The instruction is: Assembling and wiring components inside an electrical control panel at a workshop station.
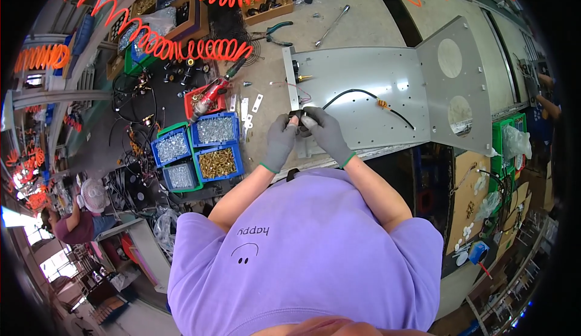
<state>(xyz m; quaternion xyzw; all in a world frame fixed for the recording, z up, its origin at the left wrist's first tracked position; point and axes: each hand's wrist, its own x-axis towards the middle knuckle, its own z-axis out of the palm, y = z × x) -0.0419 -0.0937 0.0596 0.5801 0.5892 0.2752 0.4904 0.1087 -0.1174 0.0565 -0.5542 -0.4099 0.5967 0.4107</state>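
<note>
A bent grey sheet-metal panel (375,69) lies on the bench in front of me, with a raised flange (292,82) along its left end. At the near end of that flange, my left hand (281,141) and my right hand (327,131), both in grey gloves, close on a small black part (298,114). Its exact kind is mostly hidden by my fingers. Farther along the flange sits a black fitting with a brass tip (304,78), and thin red wires hang close by. A black hose with a brass fitting (382,103) rests on the panel.
Left of the panel lie a red pneumatic screwdriver (210,97), white strips (257,102) and blue bins (215,129) of screws. Pliers (275,32) and a wrench (333,26) lie beyond. Orange coiled air hoses (212,49) hang above. A person (72,224) works at far left.
</note>
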